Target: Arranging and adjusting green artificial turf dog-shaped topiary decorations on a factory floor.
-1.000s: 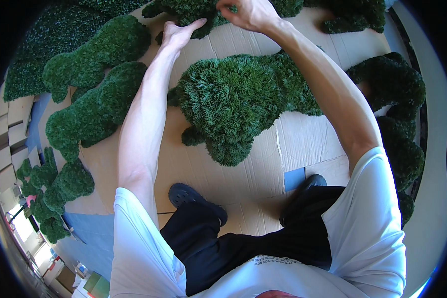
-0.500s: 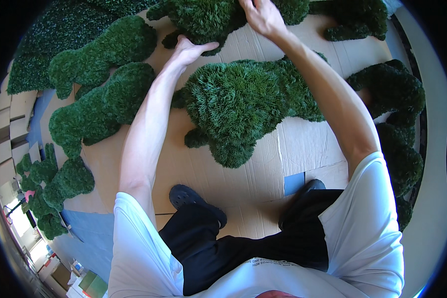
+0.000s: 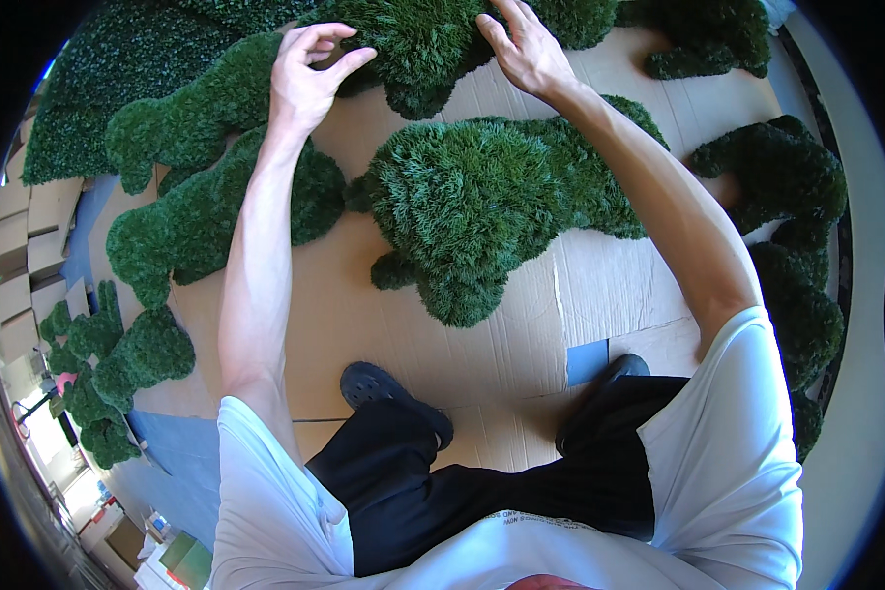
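Note:
At the top of the view is a bushy green artificial-grass figure (image 3: 410, 39), cut off by the upper edge. My left hand (image 3: 308, 81) is at its left side, thumb apart from loosely bent fingers, with nothing visible between them. On the other side, my right hand (image 3: 529, 51) has its fingers stretched out, tips at the figure's right edge; whether they touch it I cannot tell. Nearer to me, between my forearms, a larger animal-shaped grass figure (image 3: 462, 202) lies on flat cardboard (image 3: 354, 295). My right forearm passes over its right end.
Two long grass figures (image 3: 182, 231) lie at the left, partly behind my left forearm. Darker ones (image 3: 772, 182) line the right side by a pale wall (image 3: 870, 285). Smaller figures (image 3: 147, 359) sit at far left, near blue flooring (image 3: 177, 452). My dark clogs (image 3: 388, 393) stand on the cardboard.
My left hand has come off the lower edge of the far figure and moved left and upward. My right hand has shifted slightly, its fingers now spread more visibly.

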Motion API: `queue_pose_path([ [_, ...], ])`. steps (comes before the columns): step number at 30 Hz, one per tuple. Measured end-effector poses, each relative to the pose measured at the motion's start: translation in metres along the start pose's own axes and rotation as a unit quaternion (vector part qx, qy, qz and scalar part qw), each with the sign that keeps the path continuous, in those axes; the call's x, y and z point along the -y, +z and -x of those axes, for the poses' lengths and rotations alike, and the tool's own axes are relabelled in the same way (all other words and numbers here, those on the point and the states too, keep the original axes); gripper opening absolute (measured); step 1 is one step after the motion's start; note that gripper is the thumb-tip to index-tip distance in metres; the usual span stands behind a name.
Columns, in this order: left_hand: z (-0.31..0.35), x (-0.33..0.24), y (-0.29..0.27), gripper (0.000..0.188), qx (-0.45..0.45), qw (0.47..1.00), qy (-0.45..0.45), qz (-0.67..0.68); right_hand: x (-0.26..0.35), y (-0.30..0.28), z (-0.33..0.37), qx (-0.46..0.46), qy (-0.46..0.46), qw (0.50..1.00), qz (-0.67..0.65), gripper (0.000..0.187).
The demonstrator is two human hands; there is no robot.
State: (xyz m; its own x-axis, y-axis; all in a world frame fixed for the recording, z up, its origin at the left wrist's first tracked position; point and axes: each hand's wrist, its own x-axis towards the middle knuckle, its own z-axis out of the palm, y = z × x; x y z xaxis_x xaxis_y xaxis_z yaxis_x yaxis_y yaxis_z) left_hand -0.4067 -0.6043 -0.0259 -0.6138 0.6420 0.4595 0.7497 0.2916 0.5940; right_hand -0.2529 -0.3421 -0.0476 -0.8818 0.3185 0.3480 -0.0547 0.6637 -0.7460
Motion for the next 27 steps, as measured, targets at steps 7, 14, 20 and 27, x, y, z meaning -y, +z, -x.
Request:
queue_pose_path([
  [7, -0.007, -0.024, 0.024, 0.026, -0.056, 0.997, -0.045, -0.015, -0.001, -0.002, 0.002, 0.018, 0.009, 1.0, -0.003, 0.058],
  [14, -0.003, -0.015, 0.019, 0.026, -0.063, 0.994, 0.024, -0.087, 0.002, -0.005, 0.005, 0.019, 0.015, 1.0, 0.01, 0.058],
  [20, 0.005, 0.026, -0.002, 0.033, -0.1, 0.982, -0.163, 0.01, 0.006, -0.007, 0.005, 0.03, 0.023, 0.999, -0.005, 0.059],
  [27, -0.004, 0.028, -0.042, 0.081, 0.061, 0.948, -0.309, 0.042, 0.0, -0.004, 0.013, 0.036, 0.026, 0.999, -0.015, 0.058],
])
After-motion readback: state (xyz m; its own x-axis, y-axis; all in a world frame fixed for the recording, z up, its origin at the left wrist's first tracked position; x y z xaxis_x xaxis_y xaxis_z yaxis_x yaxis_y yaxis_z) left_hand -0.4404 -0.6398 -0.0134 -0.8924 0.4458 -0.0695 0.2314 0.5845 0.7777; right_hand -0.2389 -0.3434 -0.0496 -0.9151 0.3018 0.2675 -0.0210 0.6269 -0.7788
